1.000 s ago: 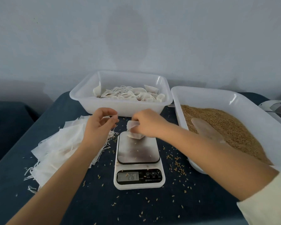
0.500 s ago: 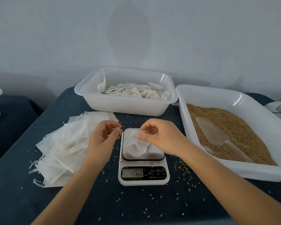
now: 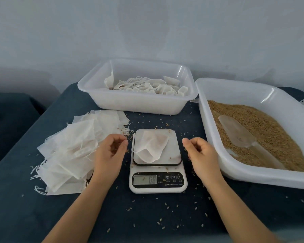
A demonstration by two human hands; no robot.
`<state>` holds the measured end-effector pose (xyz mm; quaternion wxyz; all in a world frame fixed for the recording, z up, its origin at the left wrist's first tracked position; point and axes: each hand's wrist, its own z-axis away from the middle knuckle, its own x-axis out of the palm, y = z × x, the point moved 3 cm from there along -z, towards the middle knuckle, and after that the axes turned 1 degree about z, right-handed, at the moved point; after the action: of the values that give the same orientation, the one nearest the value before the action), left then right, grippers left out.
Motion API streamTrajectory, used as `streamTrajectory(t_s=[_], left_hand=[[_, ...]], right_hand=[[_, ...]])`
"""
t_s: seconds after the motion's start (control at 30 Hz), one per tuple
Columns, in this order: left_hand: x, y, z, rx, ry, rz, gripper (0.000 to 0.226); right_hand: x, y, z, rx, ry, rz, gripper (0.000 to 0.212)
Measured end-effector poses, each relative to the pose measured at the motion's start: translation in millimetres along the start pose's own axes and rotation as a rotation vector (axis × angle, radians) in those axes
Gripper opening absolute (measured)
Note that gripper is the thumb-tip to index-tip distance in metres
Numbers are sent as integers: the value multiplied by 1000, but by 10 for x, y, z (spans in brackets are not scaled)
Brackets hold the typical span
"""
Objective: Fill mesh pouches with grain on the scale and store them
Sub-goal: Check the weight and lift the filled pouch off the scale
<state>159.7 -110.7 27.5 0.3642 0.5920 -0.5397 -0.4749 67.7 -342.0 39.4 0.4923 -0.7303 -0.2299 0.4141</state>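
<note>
Surface: a dark blue cloth-covered table [image 3: 42,216] set against a plain pale wall [image 3: 147,28], with loose grains [image 3: 167,206] scattered over the cloth.
Scale: a small white digital kitchen scale [image 3: 157,187] stands at the middle of the table; its display is lit, the digits too blurred to read surely.
Pouch on scale: one white mesh drawstring pouch [image 3: 152,146] lies crumpled on the weighing plate, touched by neither hand.
Empty pouches: a loose heap of flat white mesh pouches [image 3: 72,153] lies left of the scale.
Back bin: a white plastic rectangular tub [image 3: 139,102] behind the scale holds filled, tied pouches.
Grain bin: a large white plastic tray [image 3: 253,174] to the right holds brown grain [image 3: 263,127], with a clear plastic scoop [image 3: 239,133] lying on it.
Left hand: the left hand [image 3: 111,153] hovers just left of the scale, partly over the heap, fingers loosely curled, holding nothing.
Right hand: the right hand [image 3: 200,153] hovers between scale and tray, fingers loosely curled, empty.
</note>
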Motion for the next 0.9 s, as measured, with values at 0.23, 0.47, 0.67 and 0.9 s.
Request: streamTrajectory(t_s=[0.23,0.47,0.67,0.9], left_hand=[[-4,3,-17,23,-11,-35,26],[9,19,-10,25,-54,-44,28],[13,53,10,60,-56,-97,32],[0,67,-4,61,-40,-87,38]], right_hand=[[28,-3,14,-60,-30,52,21],[67,-15,49,-139,-54,90,20],[31,-125,111,-258,-80,63,22],[289,-677,239,-782,-373,641,40]])
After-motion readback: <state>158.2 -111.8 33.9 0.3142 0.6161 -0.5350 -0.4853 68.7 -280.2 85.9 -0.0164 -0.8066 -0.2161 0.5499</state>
